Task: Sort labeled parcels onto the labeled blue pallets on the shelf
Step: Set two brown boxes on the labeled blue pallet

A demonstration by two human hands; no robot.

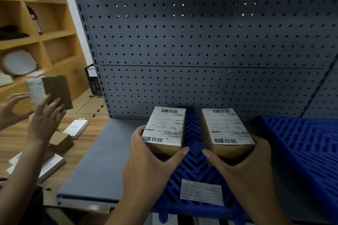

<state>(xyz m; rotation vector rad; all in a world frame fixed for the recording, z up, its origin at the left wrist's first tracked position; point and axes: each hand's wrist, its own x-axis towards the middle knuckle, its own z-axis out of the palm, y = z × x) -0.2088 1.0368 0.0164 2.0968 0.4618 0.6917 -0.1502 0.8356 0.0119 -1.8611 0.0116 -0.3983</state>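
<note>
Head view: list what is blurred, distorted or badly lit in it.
Head view: wide-angle distortion tilts the pegboard and its left upright; head view: motion blur smears another person's hands and their brown box at left; head view: the left parcel and right parcel are sharp, barcodes clear, small print unreadable; head view: dim light, bright specks through some pegboard holes.
</note>
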